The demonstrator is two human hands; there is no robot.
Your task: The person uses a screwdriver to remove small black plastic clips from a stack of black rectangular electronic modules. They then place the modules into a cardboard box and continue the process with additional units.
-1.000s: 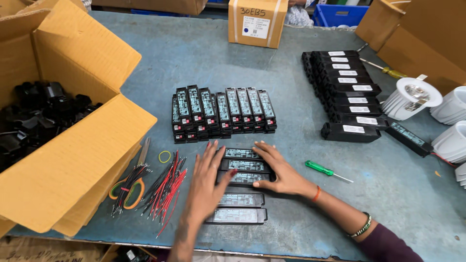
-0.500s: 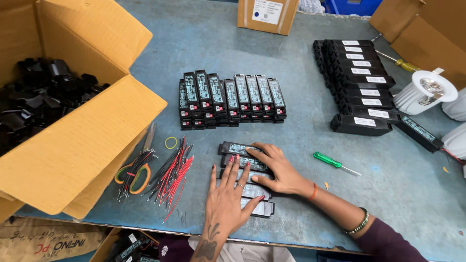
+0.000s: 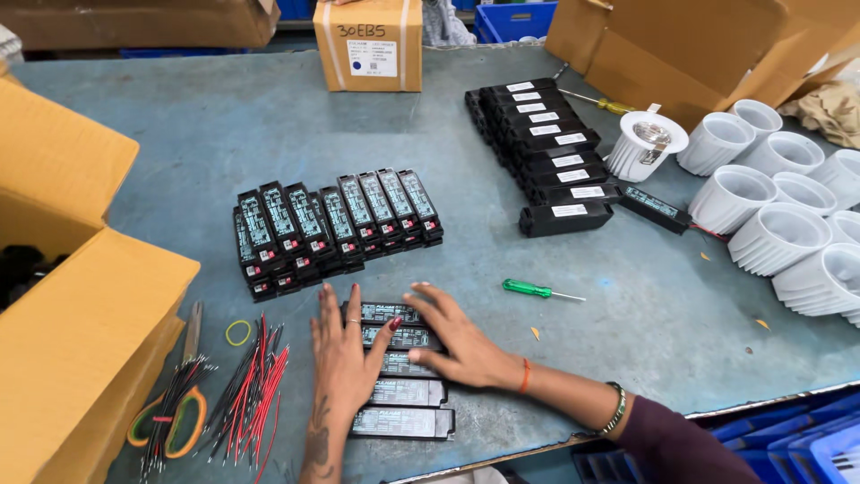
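Left hand (image 3: 343,358) lies flat, fingers spread, on the left ends of a short column of black driver boxes (image 3: 403,393) at the near table edge. Right hand (image 3: 452,341) presses flat on the same column from the right, gripping nothing. Bundle of red and black wires (image 3: 251,394) just left. Green screwdriver (image 3: 536,289) to the right. Row of driver boxes (image 3: 336,224) behind. White lamp housings (image 3: 779,215) far right. Cardboard box (image 3: 81,323) left.

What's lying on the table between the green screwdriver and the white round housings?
Mostly bare blue-grey table between the green screwdriver and white housings, apart from small yellowish scraps, in the head view.
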